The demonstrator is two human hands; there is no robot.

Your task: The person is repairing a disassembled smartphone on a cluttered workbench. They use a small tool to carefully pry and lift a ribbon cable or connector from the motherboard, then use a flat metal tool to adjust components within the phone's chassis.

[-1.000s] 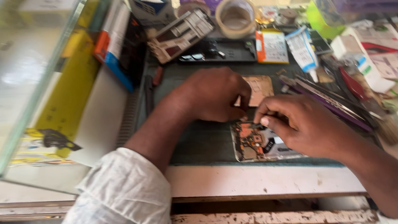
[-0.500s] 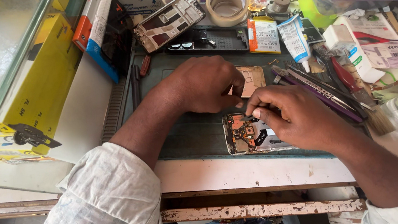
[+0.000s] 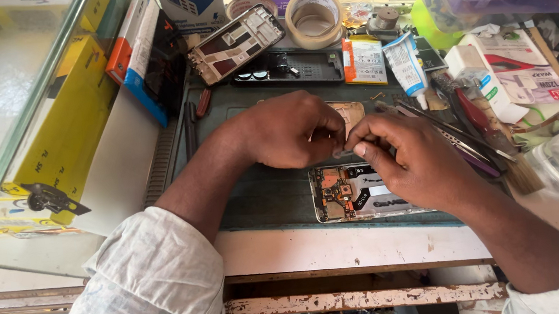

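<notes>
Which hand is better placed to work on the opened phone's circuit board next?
Probably the right hand: it lies directly over the opened phone, fingertips pinching a small part just above the board. The left hand sits farther back on the mat.

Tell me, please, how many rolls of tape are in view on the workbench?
1. The roll of tape stands at the far edge of the green work mat, right of the bare phone frame. Others may be hidden in the clutter at the right.

The mat (image 3: 263,194) was dark green. The opened phone (image 3: 348,195) showed orange and black parts in a pale frame. The tape roll (image 3: 313,18) was beige, the box (image 3: 59,127) yellow, the sleeves (image 3: 146,287) white with faint speckles.
</notes>
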